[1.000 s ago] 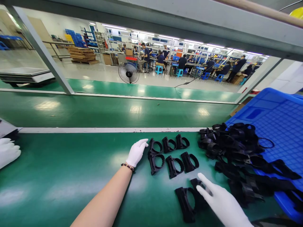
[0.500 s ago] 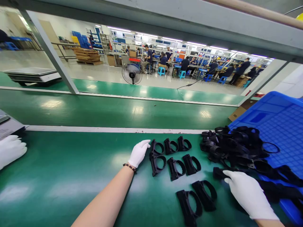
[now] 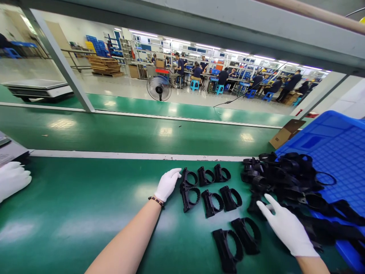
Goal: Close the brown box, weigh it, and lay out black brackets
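Observation:
My left hand [image 3: 167, 185], in a white glove, rests on the green table with its fingers stretched out. Its fingertips are at the edge of a black ring-shaped strap piece [image 3: 188, 177]. Several similar pieces lie in rough rows to its right, such as a larger black strap piece [image 3: 228, 249] at the front. My right hand [image 3: 288, 228], also white-gloved, is over the near side of a heap of black strap pieces [image 3: 288, 173]. Its thumb and index finger are apart beside a dark piece [image 3: 255, 205]; whether they touch it I cannot tell.
A tilted blue crate [image 3: 339, 144] holds part of the heap at right. Behind the white strip runs a green belt [image 3: 128, 133] carrying a cardboard box [image 3: 285, 135]. Another white glove [image 3: 13, 180] shows at far left, its wrist out of frame. People sit at benches beyond.
My right hand has shifted left and up, and its fingers have spread from the dark strap piece they were on. My left hand stays put. The cardboard box has slid left.

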### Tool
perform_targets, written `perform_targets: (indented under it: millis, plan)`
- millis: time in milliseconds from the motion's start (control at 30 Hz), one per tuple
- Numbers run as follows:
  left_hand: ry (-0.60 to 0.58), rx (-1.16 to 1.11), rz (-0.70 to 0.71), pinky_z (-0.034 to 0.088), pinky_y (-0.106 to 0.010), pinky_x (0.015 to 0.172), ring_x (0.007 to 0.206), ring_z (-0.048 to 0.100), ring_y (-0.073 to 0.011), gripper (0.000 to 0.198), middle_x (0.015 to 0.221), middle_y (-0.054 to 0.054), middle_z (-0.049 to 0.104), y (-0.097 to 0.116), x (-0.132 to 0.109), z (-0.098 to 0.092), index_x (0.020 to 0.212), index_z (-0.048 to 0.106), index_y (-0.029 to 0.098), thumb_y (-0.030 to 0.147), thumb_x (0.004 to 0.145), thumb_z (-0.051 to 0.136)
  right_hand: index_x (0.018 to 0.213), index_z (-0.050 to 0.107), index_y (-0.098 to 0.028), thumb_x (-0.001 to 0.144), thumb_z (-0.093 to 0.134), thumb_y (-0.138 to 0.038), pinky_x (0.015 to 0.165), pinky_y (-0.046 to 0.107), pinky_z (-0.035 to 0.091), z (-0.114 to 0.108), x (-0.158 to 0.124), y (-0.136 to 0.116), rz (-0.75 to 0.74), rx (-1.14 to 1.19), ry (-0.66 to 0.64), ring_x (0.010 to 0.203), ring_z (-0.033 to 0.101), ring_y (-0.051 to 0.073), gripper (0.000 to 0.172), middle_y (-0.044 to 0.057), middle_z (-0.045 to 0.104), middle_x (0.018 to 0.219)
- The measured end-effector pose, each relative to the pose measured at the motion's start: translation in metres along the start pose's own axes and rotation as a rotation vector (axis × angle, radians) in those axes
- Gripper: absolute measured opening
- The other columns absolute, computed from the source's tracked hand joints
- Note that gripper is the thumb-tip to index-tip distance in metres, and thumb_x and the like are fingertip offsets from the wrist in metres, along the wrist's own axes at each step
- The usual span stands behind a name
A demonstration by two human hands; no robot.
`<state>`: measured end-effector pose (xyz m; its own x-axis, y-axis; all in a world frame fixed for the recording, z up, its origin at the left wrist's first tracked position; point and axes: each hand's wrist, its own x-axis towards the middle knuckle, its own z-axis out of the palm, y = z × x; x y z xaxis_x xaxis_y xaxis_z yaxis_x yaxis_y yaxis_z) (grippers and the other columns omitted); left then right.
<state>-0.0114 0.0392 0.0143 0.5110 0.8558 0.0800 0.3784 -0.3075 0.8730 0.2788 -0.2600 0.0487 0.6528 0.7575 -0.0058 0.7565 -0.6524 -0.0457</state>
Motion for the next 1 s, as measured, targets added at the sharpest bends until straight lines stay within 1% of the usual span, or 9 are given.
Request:
perform_targets:
  millis: [167, 267, 333, 467, 533, 633, 733, 867, 1000]
  plan:
    - [-0.004, 0.007, 0.0, 0.044, -0.035, 0.1, 0.1, 0.062, -0.0193, 0.037, 0.09, -0.001, 0.071, 0.002, -0.001, -0.001, 0.103, 0.065, 0.02, 0.027, 0.084, 0.034, 0.118, 0.062, -0.022, 0.087, 0.037, -0.039, 0.08, 0.034, 0.05, -0.005, -0.004, -0.03, -0.011, 0.042, -0.128, 0.096, 0.065, 0.024, 0.043, 0.007, 0.069, 0.108]
    - [-0.01, 0.007, -0.001, 0.044, -0.034, 0.1, 0.101, 0.062, -0.0184, 0.036, 0.091, 0.0, 0.071, 0.002, -0.001, -0.001, 0.101, 0.065, 0.02, 0.026, 0.084, 0.034, 0.128, 0.054, -0.027, 0.088, 0.038, -0.044, 0.072, 0.031, 0.05, -0.012, -0.005, -0.029, -0.005, 0.082, -0.194, 0.083, 0.068, 0.022, 0.047, 0.003, 0.072, 0.093]
    - [-0.014, 0.007, -0.005, 0.044, -0.033, 0.1, 0.101, 0.061, -0.0182, 0.036, 0.092, -0.001, 0.071, 0.003, -0.001, -0.001, 0.101, 0.065, 0.02, 0.025, 0.085, 0.034, 0.129, 0.054, -0.028, 0.088, 0.039, -0.049, 0.067, 0.03, 0.05, -0.022, 0.001, -0.023, -0.005, 0.049, -0.151, 0.077, 0.068, 0.022, 0.048, 0.002, 0.072, 0.088]
    - [-0.022, 0.008, -0.012, 0.042, -0.033, 0.101, 0.101, 0.061, -0.0184, 0.036, 0.094, -0.002, 0.071, 0.003, -0.001, 0.0, 0.103, 0.065, 0.018, 0.024, 0.085, 0.035, 0.111, 0.067, -0.025, 0.089, 0.037, -0.025, 0.066, 0.035, 0.047, -0.036, 0.03, -0.013, -0.087, -0.308, -0.008, 0.084, 0.065, 0.026, 0.037, 0.009, 0.068, 0.102]
    - [-0.024, 0.008, -0.012, 0.043, -0.032, 0.1, 0.1, 0.062, -0.018, 0.036, 0.093, -0.002, 0.071, 0.004, -0.001, 0.0, 0.104, 0.065, 0.018, 0.023, 0.084, 0.035, 0.112, 0.067, -0.023, 0.083, 0.038, -0.01, 0.062, 0.034, 0.044, -0.035, 0.047, -0.012, -0.157, -0.496, 0.002, 0.082, 0.063, 0.027, 0.043, 0.012, 0.067, 0.098]
    - [-0.02, 0.01, -0.014, 0.044, -0.031, 0.098, 0.098, 0.062, -0.0175, 0.036, 0.092, -0.001, 0.072, 0.003, -0.001, 0.0, 0.104, 0.065, 0.017, 0.022, 0.084, 0.036, 0.109, 0.068, -0.019, 0.077, 0.044, -0.005, 0.059, 0.03, 0.041, -0.028, 0.067, -0.011, -0.217, -0.588, 0.016, 0.079, 0.061, 0.026, 0.043, 0.013, 0.064, 0.089]
    - [-0.017, 0.011, -0.013, 0.045, -0.032, 0.098, 0.097, 0.063, -0.0174, 0.035, 0.092, -0.001, 0.072, 0.002, 0.0, 0.001, 0.105, 0.065, 0.018, 0.021, 0.084, 0.037, 0.102, 0.071, -0.02, 0.078, 0.047, -0.01, 0.06, 0.031, 0.041, -0.027, 0.075, -0.01, -0.245, -0.559, 0.046, 0.083, 0.06, 0.027, 0.035, 0.013, 0.064, 0.092]
    - [-0.021, 0.01, -0.003, 0.044, -0.032, 0.099, 0.098, 0.063, -0.0176, 0.035, 0.093, -0.001, 0.072, 0.001, 0.001, 0.002, 0.105, 0.066, 0.018, 0.02, 0.084, 0.037, 0.082, 0.07, -0.017, 0.087, 0.043, -0.028, 0.068, 0.032, 0.043, -0.046, 0.077, -0.018, -0.269, -0.315, 0.187, 0.086, 0.06, 0.026, 0.029, 0.011, 0.066, 0.095]
    - [-0.028, 0.017, -0.005, 0.045, -0.033, 0.099, 0.097, 0.063, -0.0178, 0.036, 0.092, -0.001, 0.072, 0.002, 0.001, 0.002, 0.105, 0.066, 0.019, 0.019, 0.084, 0.037, 0.1, 0.064, -0.019, 0.091, 0.035, -0.047, 0.071, 0.032, 0.043, -0.074, 0.094, -0.052, -0.123, -0.1, 0.145, 0.084, 0.062, 0.026, 0.041, 0.01, 0.068, 0.091]
